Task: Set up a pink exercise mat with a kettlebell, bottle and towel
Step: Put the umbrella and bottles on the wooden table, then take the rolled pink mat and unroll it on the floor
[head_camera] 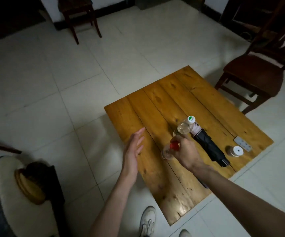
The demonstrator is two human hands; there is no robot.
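- Clear plastic bottle with a red band [170, 147]: held above the wooden table, tilted, its white cap with a green mark [191, 119] pointing away from the person; contents look clear, though the dim light makes the fill level hard to judge.
- Right hand [185, 152]: fingers curled round the bottle's middle, over the red band.
- Left hand [133, 149]: flat, fingers straight, palm turned toward the bottle, holding nothing, hovering at the table's left edge.
- Low yellow plank table [155, 103]: far half bare; near right part carries the items below.
- Folded black umbrella with a pale tip [208, 146]: lying flat, just beyond the right hand.
- Small brown spool with a white end [235, 151]: lying on its side near the right edge.
- Grey power strip [242, 142]: just beside the spool, at the right edge.
- Pale tiled floor [61, 74]: wide open area left of and beyond the table.
- Dark wooden chair [253, 72]: close to the table's far right corner.
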